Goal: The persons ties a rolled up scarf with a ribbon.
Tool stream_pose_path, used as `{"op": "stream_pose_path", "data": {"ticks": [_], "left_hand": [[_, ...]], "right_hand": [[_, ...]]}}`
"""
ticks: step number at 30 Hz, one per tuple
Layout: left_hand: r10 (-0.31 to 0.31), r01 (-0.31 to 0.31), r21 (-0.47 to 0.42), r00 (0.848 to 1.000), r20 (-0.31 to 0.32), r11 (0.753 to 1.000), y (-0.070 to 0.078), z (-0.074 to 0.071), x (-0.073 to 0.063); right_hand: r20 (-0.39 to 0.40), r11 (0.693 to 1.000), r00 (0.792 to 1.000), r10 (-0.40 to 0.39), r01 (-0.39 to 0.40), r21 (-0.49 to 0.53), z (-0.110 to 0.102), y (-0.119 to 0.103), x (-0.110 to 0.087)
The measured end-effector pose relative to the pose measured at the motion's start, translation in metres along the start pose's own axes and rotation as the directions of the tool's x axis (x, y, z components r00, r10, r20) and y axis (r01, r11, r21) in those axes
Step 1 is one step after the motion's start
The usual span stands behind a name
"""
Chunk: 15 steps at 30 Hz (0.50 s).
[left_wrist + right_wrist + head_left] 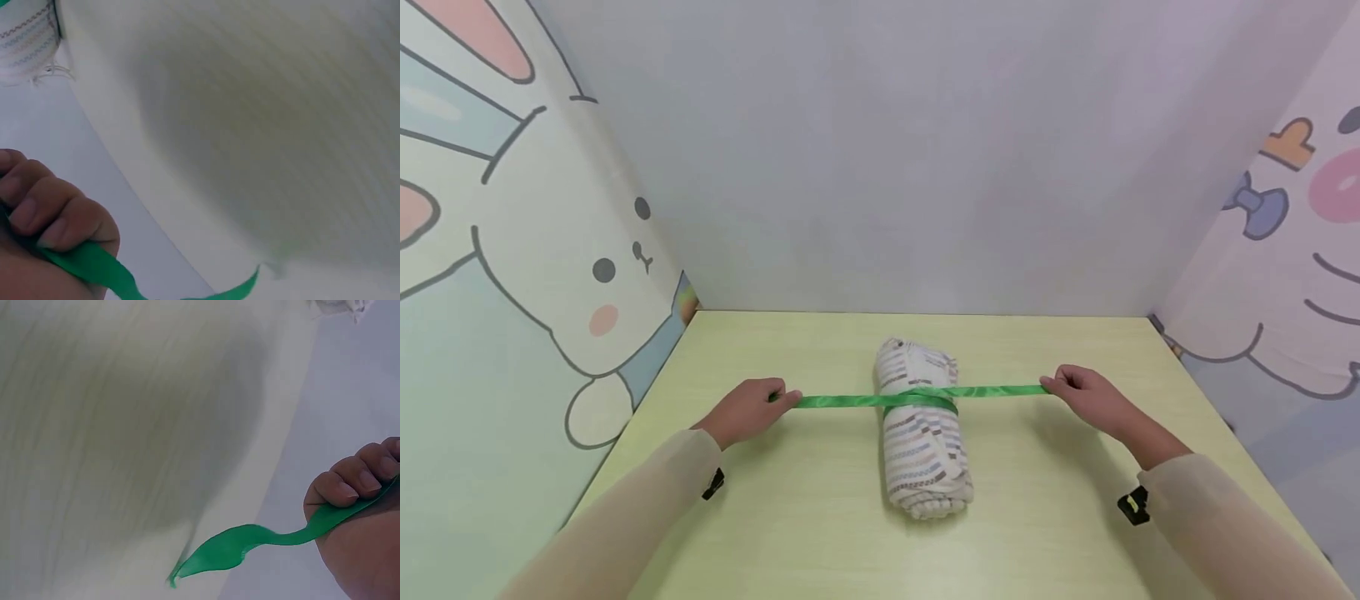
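As the left grip [747, 412] and right grip [1092, 402] hold a green ribbon [842, 402] out straight, a rolled towel [928, 454] lies between them

On a pale yellow-green desk [820, 517], the towel rests lengthwise, one end toward the viewer. It is white, with stripes in grey, blue, pink and brown. The ribbon circles its middle; on top the two lengths meet, then run out to either side above the desk.

The left grip, a person's bare hand, has its thumb and curled fingers closed on one length. The right grip pinches the other length in the same way. Both are well apart from the towel. In the wrist views, a loose tail of ribbon comes out of each hand, wavy and curling.

Beige sleeves [625, 517] cover both arms, with a small black object [1133, 505] at each cuff.

Behind the desk is a plain greyish backdrop [910, 167]. A large cartoon rabbit [550, 217] decorates the left side; on the right is another cartoon figure [1292, 283] with a pink cheek and a blue bow.
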State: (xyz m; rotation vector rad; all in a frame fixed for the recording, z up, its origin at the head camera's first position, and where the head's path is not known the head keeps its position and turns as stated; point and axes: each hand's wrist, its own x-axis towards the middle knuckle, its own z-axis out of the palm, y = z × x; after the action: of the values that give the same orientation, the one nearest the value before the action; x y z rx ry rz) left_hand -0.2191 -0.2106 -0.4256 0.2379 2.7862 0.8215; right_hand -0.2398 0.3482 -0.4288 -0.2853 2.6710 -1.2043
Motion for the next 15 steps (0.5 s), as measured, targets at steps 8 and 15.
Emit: {"op": "stream_pose_path", "data": {"ticks": [8,15], "left_hand": [[-0.031,0.025,0.144,0.999,0.041,0.989,-0.025,0.010,0.003],[-0.054,0.046,0.122,0.997,0.062,0.991,-0.036,0.016,0.003]], "right_hand": [[0.089,0.987,0.995,0.039,-0.024,-0.161,-0.001,0.022,-0.008],[0.079,0.970,0.996,0.050,-0.030,-0.243,0.007,0.024,-0.002]]}}
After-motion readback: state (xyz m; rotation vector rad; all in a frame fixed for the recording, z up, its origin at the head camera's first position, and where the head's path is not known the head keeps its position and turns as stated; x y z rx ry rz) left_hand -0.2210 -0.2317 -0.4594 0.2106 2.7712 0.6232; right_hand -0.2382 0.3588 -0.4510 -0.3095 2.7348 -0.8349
